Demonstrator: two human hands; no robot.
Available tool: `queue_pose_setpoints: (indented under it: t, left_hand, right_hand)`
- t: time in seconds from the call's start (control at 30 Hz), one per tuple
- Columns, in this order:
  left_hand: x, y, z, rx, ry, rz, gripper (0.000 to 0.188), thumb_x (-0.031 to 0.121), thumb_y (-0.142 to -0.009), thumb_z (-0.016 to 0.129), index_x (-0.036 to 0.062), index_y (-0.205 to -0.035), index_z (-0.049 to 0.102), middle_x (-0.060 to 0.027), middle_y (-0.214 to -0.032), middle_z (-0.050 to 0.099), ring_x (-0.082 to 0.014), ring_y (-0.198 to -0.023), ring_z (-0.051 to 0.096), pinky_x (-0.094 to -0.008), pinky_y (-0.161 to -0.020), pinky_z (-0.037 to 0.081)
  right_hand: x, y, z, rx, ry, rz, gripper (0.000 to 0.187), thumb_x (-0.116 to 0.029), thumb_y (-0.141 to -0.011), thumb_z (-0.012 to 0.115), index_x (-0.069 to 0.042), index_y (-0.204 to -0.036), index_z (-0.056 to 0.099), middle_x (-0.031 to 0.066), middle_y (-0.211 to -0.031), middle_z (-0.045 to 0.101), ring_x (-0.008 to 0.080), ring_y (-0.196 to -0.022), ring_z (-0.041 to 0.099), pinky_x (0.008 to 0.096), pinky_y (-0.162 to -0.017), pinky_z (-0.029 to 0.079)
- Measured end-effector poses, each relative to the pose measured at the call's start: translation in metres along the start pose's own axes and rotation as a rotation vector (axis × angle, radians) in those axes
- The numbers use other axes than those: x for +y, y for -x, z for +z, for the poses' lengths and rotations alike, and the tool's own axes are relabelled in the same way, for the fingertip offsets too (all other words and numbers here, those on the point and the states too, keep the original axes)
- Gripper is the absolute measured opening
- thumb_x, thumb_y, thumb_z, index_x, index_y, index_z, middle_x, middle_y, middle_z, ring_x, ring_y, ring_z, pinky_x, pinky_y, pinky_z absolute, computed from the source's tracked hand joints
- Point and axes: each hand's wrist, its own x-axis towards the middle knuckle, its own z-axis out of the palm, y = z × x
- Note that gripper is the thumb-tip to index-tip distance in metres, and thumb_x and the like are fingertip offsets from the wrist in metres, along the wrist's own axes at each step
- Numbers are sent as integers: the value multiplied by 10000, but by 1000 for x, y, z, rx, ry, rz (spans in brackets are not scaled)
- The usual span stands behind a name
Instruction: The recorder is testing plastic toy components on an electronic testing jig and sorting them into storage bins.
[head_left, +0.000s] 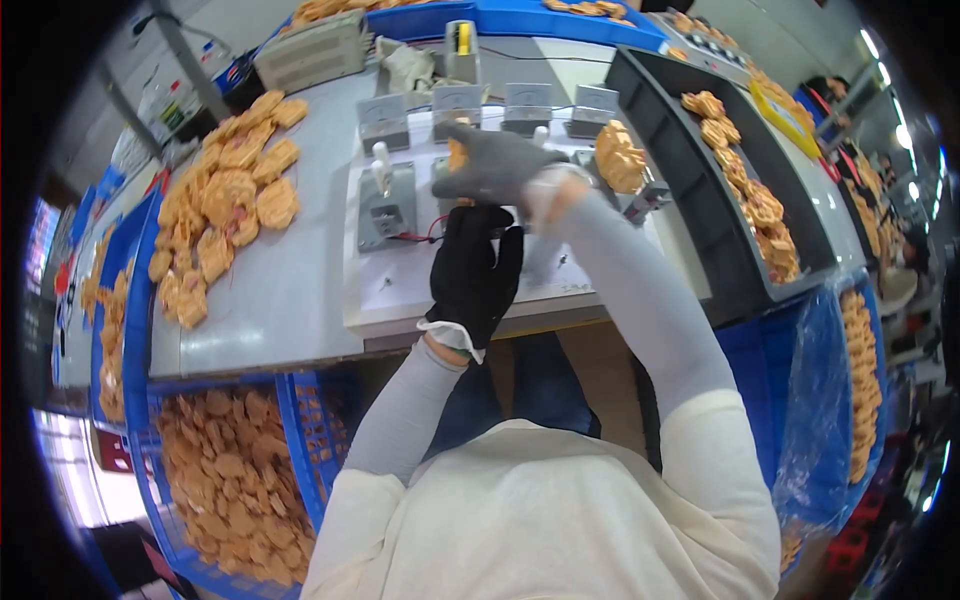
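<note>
Down below the white work board (pixel 405 300), to its left, a blue plastic crate (pixel 297 440) is filled with tan scalloped pieces (pixel 235 470); below the board to its right, clear plastic film (pixel 815 385) hangs over a blue bin (pixel 738 365). The board lies on the grey desk (pixel 310 300). Over the middle of the board, the two hands work close together. The left hand (pixel 478 265), black-gloved, has its fingers forward at the central fixture; I cannot tell whether they grip anything. Just beyond it, the right hand (pixel 500 168), grey-gloved and blurred, has a tan scalloped part (pixel 457 155) showing between thumb and fingers, though whether it is clamped on that part is unclear. On the board's left side is a metal fixture (pixel 388 205) with a white-tipped lever. A stack of tan parts (pixel 620 158) stands at the board's right side. Left of the board, more tan pieces lie heaped (pixel 228 200); right of it, a dark grey tray (pixel 690 190) holds a row of them. Along the board's far edge stand four panel meters (pixel 457 108). Beyond the board, to its left, sits a beige instrument box (pixel 312 52).
</note>
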Motion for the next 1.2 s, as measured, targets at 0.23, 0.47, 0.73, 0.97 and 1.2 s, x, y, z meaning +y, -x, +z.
queue_pose_setpoints:
  t: [0.23, 0.47, 0.73, 0.97, 1.2]
  left_hand:
    - [-6, 4, -4, 34, 168, -119, 205, 6, -753, 658, 80, -910, 547, -45, -794, 539, -138, -527, 506, -286, -504, 413]
    - [4, 1, -3, 3, 45, -98, 192, 48, -765, 643, 87, -920, 536, -57, -795, 545, -160, -516, 503, -281, -501, 427]
    - [1, 2, 2, -31, 44, -43, 256, 28, -751, 642, 74, -984, 546, -65, -847, 529, -153, -520, 481, -270, -517, 427]
    - [-3, 14, -10, 47, 8, 32, 474, -114, -711, 595, 34, -1143, 467, -101, -1058, 457, -94, -580, 480, -222, -571, 422]
    - [-6, 36, -20, 5, 184, 40, 461, -120, -721, 602, 32, -1137, 475, -123, -1112, 470, -96, -606, 503, -228, -575, 427]
  right_hand:
    - [18, 29, -84, 508, 193, -344, 446, -226, -773, 688, -27, -1145, 545, 90, -896, 638, 144, -843, 622, 297, -765, 496]
    - [308, 92, -174, 670, 673, 386, 477, -244, -789, 646, -149, -1234, 504, 197, -1185, 558, 297, -1121, 530, 356, -917, 421]
    - [456, 188, -187, 262, 599, 931, 483, -260, -788, 579, -412, -1240, 496, 187, -1316, 408, 346, -1277, 357, 378, -1041, 329]
    - [204, 153, -111, 466, -289, 90, 428, -137, -802, 627, -34, -1207, 536, 64, -1061, 592, 188, -971, 569, 301, -832, 449]
    - [152, 161, -7, 176, -468, 130, 191, -54, -801, 625, 29, -973, 630, 65, -900, 555, 135, -814, 553, 243, -717, 450]
